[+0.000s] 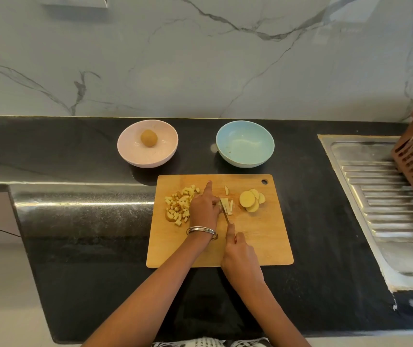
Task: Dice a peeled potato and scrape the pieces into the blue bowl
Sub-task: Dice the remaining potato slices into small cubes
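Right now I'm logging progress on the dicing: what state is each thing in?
Blue bowl: nearly empty.
Pink bowl: holds one whole potato.
Diced pieces: piled on the cutting board.
Strips: being cut.
Slices: stacked, uncut.
Knife: in right hand.
Left hand: steadying strips.

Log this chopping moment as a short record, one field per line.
board: wooden cutting board on the black counter
diced: pile of potato cubes at the board's left
being cut: potato strips mid-board
uncut: round slices at the board's right
left hand: steadies the strips, forefinger pointing away
right hand: holds the knife
blue bowl: nearly empty, behind the board
pink bowl: holds one whole potato
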